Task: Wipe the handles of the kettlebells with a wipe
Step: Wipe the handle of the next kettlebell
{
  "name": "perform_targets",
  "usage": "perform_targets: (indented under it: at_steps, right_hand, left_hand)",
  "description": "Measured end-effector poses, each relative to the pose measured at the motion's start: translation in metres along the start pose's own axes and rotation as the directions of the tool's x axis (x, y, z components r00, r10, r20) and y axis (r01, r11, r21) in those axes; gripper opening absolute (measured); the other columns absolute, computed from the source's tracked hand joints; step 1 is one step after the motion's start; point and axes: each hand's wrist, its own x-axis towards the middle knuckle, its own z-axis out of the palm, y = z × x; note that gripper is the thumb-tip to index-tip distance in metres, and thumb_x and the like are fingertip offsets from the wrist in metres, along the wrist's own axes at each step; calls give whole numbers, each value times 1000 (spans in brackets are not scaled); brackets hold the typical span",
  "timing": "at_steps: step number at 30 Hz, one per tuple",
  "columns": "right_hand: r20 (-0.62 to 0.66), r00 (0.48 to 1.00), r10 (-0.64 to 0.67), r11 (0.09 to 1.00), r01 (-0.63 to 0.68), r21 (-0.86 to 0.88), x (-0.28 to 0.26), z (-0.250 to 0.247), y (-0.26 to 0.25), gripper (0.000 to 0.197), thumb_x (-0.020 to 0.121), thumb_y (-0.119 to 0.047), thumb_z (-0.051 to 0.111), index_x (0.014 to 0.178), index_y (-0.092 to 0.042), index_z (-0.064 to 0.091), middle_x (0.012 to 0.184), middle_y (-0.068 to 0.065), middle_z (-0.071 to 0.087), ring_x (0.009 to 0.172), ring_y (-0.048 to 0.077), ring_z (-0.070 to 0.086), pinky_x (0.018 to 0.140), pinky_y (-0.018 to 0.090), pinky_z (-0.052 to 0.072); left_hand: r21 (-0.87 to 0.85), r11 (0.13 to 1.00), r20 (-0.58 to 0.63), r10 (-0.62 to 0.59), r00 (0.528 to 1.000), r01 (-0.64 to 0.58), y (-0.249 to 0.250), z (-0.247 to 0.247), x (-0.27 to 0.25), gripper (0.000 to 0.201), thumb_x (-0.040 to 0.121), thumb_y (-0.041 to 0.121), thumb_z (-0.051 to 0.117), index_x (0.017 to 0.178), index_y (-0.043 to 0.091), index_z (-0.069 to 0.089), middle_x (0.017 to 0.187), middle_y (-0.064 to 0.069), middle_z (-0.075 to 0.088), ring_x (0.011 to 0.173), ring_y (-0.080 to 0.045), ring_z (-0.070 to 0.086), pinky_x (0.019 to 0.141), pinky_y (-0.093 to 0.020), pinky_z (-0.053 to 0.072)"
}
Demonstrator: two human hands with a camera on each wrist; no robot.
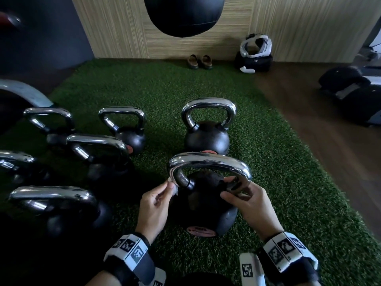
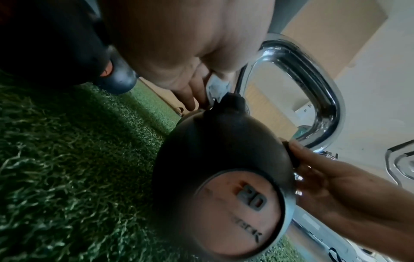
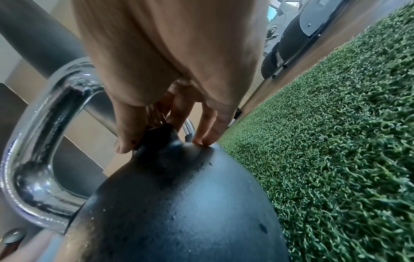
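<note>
A black kettlebell (image 1: pixel 206 205) marked 20 stands on the green turf right in front of me, its chrome handle (image 1: pixel 208 162) arching over the ball. My left hand (image 1: pixel 156 201) pinches a small whitish wipe (image 1: pixel 172 187) against the lower left leg of that handle, and the wipe (image 2: pixel 216 85) shows between fingertips and chrome in the left wrist view. My right hand (image 1: pixel 247 203) grips the right leg of the handle where it meets the ball, thumb on the inner side, fingers (image 3: pixel 208 127) curled round the far side.
Another kettlebell (image 1: pixel 207 129) stands just behind this one. Several more kettlebells (image 1: pixel 99 155) crowd the left side of the turf (image 1: pixel 278 182). A hanging punch bag (image 1: pixel 183 13), a pair of shoes (image 1: pixel 199 61) and a black bag (image 1: pixel 254 58) lie by the far wall; wooden floor runs along the right.
</note>
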Motion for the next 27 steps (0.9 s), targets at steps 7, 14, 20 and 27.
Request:
perform_targets:
  at_steps: [7,14,20,27]
  right_hand:
    - [-30,1000,-9,998,7,-63,3,-2,-1,25,69,-20,93,91,-21,80,92,-7,80,89,12,77,82,30,61]
    - [-9,999,-38,972,35,-233,-9,-13,-3,26,60,-23,98,77,-18,79,84,-2,79,84,18,74,82,36,59]
    - [331,936,-119,800,287,-526,-29,-14,-38,40,71,-16,87,95,-48,78,70,-18,74,56,5,66,51,16,50]
    - [213,969,-126,842,218,-493,-12,6,-35,35,79,-31,87,109,-44,77,107,-34,71,100,-13,66,86,13,53]
  left_hand:
    - [212,971,-93,135,987,-113,3,3,-2,14,91,44,70,98,57,72,84,24,76,77,-2,71,74,-29,58]
    - [344,927,-166,213,963,-146,5,9,20,39,85,43,76,115,18,79,88,34,69,81,19,66,73,-6,51]
    - [338,925,-119,223,967,-172,11,40,65,24,87,24,82,109,15,81,104,11,78,87,14,68,82,-15,55]
    - [241,967,115,49,992,-76,23,43,89,23,83,43,73,84,23,83,78,7,69,76,-4,59,72,-30,50]
